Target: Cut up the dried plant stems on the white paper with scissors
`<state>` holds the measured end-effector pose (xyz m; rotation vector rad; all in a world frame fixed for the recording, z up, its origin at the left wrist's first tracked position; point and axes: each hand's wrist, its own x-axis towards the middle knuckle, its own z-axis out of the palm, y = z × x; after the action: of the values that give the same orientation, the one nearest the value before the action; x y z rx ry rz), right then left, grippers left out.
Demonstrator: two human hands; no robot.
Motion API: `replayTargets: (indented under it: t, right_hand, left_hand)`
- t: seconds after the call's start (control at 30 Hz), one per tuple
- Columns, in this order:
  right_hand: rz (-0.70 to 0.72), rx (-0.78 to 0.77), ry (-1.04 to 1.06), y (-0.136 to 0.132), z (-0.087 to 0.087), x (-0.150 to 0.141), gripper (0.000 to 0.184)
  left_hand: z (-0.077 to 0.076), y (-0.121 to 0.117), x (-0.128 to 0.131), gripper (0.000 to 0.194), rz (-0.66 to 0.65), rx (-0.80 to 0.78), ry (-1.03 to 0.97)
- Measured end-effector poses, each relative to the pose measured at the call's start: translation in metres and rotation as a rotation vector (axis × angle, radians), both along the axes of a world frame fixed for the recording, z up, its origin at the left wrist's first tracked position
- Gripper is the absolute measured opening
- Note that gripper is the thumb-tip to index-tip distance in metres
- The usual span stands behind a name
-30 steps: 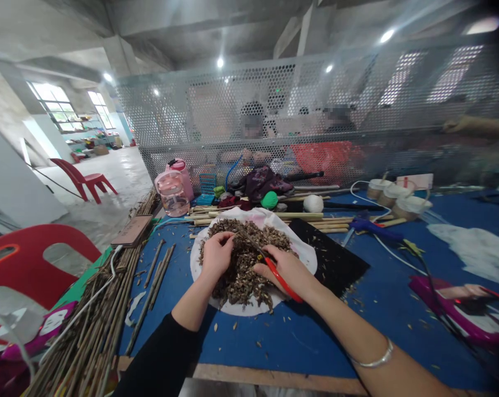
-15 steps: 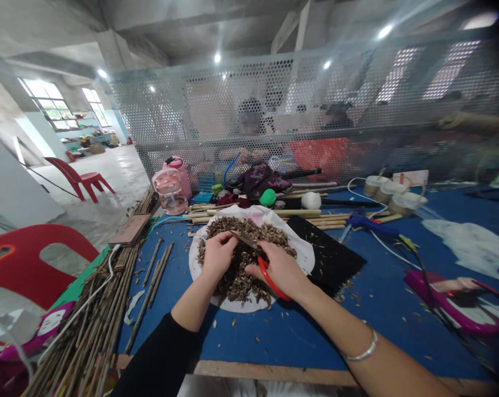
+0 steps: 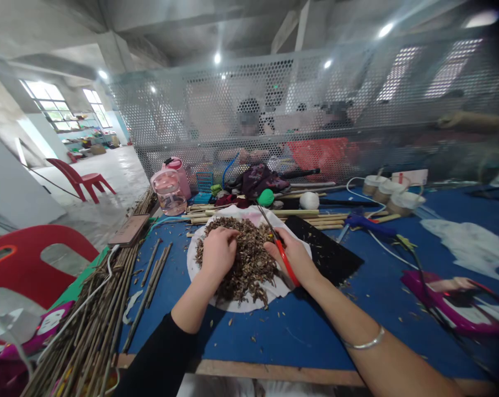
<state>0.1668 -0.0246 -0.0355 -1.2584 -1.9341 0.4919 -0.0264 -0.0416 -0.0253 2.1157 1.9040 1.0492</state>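
Observation:
A heap of dry brown plant pieces lies on a round white cloth in the middle of the blue table. At the heap's left side, my left hand is closed with its fingertips down among the pieces; whatever they pinch is hidden. My right hand grips red-handled scissors over the heap's right side. Their dark blades point up and away, close together. A black sheet sprinkled with bits lies beside the cloth on the right.
Long thin sticks are bundled along the left edge, with a phone on top. Behind the cloth are bamboo rods, a green yarn ball and a white ball. A blue glue gun and cables lie right. A perforated metal screen stands behind.
My hands have moved apart. The left hand has lowered onto the heap's left side, while the right has shifted right and swung the scissors from pointing left to pointing away.

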Motion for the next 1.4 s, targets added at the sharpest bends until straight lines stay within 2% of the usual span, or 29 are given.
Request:
replayTargets:
  t: [0.07, 0.17, 0.27, 0.33, 0.43, 0.53, 0.63, 0.7, 0.9, 1.03, 1.27, 1.4]
  right_hand:
    - [0.005, 0.010, 0.029, 0.000, 0.000, 0.000, 0.044]
    - [0.017, 0.011, 0.047, -0.001, 0.001, 0.000, 0.044]
    - [0.000, -0.004, 0.027, -0.001, 0.002, -0.001, 0.047]
    - [-0.011, -0.015, 0.008, -0.002, 0.002, -0.001, 0.050]
    - [0.010, 0.005, -0.018, -0.004, 0.001, -0.002, 0.052]
    - [0.019, 0.035, -0.085, -0.006, -0.003, -0.005, 0.053]
    - [0.061, 0.037, -0.184, -0.008, -0.006, -0.008, 0.056]
    - [0.105, 0.031, -0.235, -0.010, -0.007, -0.010, 0.061]
    - [0.172, 0.024, -0.254, -0.013, -0.007, -0.015, 0.064]
    - [0.153, -0.014, -0.240, -0.015, -0.006, -0.016, 0.055]
    - [0.141, -0.068, -0.303, -0.017, 0.000, -0.015, 0.038]
    - [0.144, -0.094, -0.324, -0.018, 0.002, -0.014, 0.039]
  left_hand:
    - [0.001, 0.003, 0.010, 0.025, -0.095, -0.032, 0.088]
    - [-0.002, 0.012, 0.022, 0.035, -0.183, -0.041, 0.137]
    - [-0.005, 0.022, 0.023, 0.026, -0.176, -0.123, 0.082]
    - [-0.004, 0.024, 0.017, 0.021, -0.120, -0.140, -0.029]
    - [-0.005, 0.021, 0.005, 0.018, -0.025, -0.148, -0.381]
    - [-0.007, 0.015, -0.003, 0.017, 0.021, -0.290, -0.938]
    - [-0.009, 0.011, -0.005, 0.011, -0.026, -0.379, -1.380]
    - [-0.010, 0.009, -0.003, 0.009, -0.095, -0.403, -1.498]
    - [-0.009, 0.001, 0.006, 0.013, -0.178, -0.494, -1.437]
    - [-0.006, -0.001, 0.007, 0.021, -0.187, -0.522, -1.399]
    - [-0.009, 0.001, 0.004, 0.026, -0.098, -0.481, -1.307]
    - [-0.014, 0.002, 0.003, 0.023, -0.086, -0.475, -1.208]
